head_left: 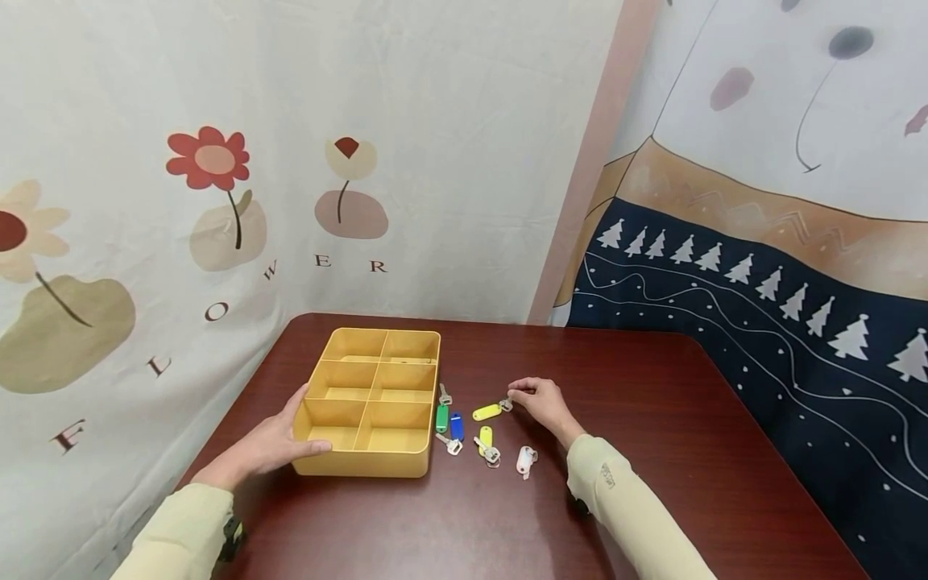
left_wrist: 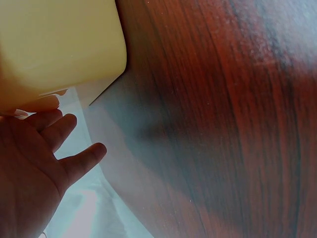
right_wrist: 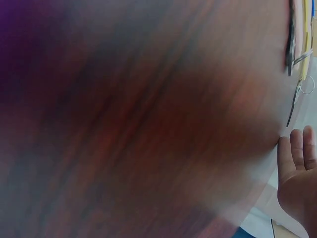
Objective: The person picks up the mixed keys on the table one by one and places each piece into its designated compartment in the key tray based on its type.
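A yellow organizer box (head_left: pixel 362 463) with several compartments stands on the table. My left hand (head_left: pixel 271 439) grips its near left corner, thumb over the front rim and fingers along the left wall. In the left wrist view, some fingers (left_wrist: pixel 81 166) stay apart from the box. My right hand (head_left: pixel 544 403) has its thumb and index fingertips at a key (head_left: pixel 506 404) with a yellow tag (head_left: pixel 486 412). Whether they pinch it cannot be told. In the right wrist view, three straight fingers (right_wrist: pixel 296 153) show below the key (right_wrist: pixel 293 106).
Right of the box lie keys with a green tag (head_left: pixel 441 418), a blue tag (head_left: pixel 457 427), another yellow tag (head_left: pixel 486 437) and a whitish tag (head_left: pixel 525 459). The dark red table (head_left: pixel 616 379) ends at a printed curtain (head_left: pixel 464 161) behind.
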Tool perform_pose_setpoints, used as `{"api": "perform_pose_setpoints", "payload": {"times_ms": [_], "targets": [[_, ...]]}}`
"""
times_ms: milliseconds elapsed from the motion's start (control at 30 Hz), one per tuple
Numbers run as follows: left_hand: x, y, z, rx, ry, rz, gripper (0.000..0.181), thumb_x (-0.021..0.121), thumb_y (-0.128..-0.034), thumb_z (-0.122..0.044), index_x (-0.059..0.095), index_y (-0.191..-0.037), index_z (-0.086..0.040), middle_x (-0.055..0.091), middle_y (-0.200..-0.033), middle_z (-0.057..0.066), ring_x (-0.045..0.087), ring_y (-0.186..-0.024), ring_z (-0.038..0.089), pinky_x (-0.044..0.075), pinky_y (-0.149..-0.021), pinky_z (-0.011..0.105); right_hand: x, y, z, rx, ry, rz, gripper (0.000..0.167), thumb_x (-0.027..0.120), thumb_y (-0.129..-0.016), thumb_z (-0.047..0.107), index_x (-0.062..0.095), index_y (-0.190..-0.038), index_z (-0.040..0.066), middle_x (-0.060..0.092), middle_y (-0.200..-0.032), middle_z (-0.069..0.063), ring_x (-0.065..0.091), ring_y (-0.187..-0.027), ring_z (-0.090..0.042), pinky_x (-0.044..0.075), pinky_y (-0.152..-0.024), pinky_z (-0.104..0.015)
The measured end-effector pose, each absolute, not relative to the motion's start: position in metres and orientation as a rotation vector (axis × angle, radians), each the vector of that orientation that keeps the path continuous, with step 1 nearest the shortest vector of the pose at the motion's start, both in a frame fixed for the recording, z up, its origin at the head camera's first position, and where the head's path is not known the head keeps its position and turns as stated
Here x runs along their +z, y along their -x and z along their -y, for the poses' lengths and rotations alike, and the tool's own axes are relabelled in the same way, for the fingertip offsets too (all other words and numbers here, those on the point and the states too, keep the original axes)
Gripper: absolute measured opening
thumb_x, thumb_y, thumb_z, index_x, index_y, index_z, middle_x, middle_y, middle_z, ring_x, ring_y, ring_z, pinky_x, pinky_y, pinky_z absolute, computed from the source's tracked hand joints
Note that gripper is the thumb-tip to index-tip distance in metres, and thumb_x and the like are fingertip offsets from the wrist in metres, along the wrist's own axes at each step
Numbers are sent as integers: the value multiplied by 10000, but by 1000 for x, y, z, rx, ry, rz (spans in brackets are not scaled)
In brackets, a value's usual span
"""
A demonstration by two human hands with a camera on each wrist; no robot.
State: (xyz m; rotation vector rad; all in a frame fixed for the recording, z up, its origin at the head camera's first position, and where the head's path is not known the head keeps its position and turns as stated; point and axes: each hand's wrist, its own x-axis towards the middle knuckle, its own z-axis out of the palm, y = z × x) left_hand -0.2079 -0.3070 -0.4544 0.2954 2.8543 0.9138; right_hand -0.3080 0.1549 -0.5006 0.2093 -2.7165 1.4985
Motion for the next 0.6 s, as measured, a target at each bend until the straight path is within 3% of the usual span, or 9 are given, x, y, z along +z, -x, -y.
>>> {"api": "perform_pose_setpoints", "payload": {"times_ms": [600], "targets": [[-456, 208, 307, 871, -272, -2864, 1204, 789, -791, -516, 36, -1550, 39, 531, -1251, 413, 535, -1169, 502, 409, -962, 616, -504, 314, -153, 1227, -442, 2899, 47, 775, -859, 160, 789, -904, 169, 692, -967, 11, 596, -917, -168, 493, -834, -386]]}}
